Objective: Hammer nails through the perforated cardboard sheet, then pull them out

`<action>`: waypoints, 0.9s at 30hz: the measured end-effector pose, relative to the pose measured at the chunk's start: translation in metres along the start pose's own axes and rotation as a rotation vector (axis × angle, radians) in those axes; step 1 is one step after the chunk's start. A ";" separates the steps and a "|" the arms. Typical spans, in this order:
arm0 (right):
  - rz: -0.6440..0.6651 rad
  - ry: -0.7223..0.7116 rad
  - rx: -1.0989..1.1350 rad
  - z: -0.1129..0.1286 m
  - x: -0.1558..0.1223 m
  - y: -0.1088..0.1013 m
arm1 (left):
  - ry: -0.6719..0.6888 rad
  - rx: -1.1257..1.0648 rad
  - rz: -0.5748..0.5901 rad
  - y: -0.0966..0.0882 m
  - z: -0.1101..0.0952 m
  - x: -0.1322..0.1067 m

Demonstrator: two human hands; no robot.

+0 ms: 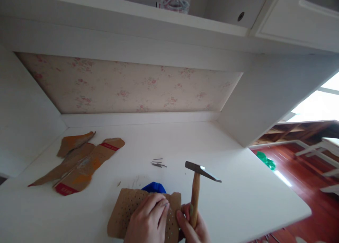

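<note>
A piece of brown cardboard (pixel 123 209) dotted with many small holes lies at the near edge of the view. Over its middle is my left hand (pixel 147 220), its thumb and forefinger pinched on a small grey sliver that looks like a nail (pixel 165 204). My right hand (pixel 194 225) grips the wooden handle of a hammer (pixel 195 192), head up, while its thumb presses the cardboard's right edge. Something blue (pixel 154 187) shows from behind the cardboard's far edge. Beyond it, several loose nails (pixel 158 163) lie in a small pile.
Torn cardboard pieces (pixel 82 162) with red and orange marks lie on the left of the white desktop (pixel 225 144). A shelf (pixel 148 12) overhangs the back, holding a clear container (pixel 175 3). Side panels stand left and right. Green plastic (pixel 266 161) lies on the red floor.
</note>
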State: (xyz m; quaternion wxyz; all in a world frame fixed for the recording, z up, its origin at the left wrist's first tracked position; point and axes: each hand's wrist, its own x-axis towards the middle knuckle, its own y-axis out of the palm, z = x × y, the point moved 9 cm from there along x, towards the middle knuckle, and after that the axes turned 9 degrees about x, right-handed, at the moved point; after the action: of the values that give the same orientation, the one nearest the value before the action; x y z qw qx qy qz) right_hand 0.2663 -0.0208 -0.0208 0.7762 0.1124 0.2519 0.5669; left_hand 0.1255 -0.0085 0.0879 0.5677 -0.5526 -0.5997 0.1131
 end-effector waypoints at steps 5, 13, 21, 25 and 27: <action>-0.018 0.058 0.060 -0.004 -0.003 0.006 | -0.040 -0.024 0.008 -0.011 0.015 -0.004; -0.005 0.082 0.074 0.003 -0.006 0.015 | -0.119 0.074 -0.065 -0.047 0.038 -0.003; 0.040 0.081 -0.132 0.014 0.005 0.018 | -0.045 0.026 -0.025 -0.049 0.023 -0.010; 0.078 0.082 -0.204 0.011 0.011 0.015 | -0.052 -0.001 0.020 -0.039 0.015 -0.020; 0.110 0.097 -0.214 0.006 0.013 0.013 | -0.084 0.018 0.007 -0.037 0.013 -0.024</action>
State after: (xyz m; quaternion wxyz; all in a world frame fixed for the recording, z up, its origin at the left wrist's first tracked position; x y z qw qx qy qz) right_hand 0.2618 -0.0039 -0.0129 0.7385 0.0149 0.2205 0.6370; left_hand 0.0896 -0.0346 0.0986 0.5466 -0.5442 -0.6201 0.1434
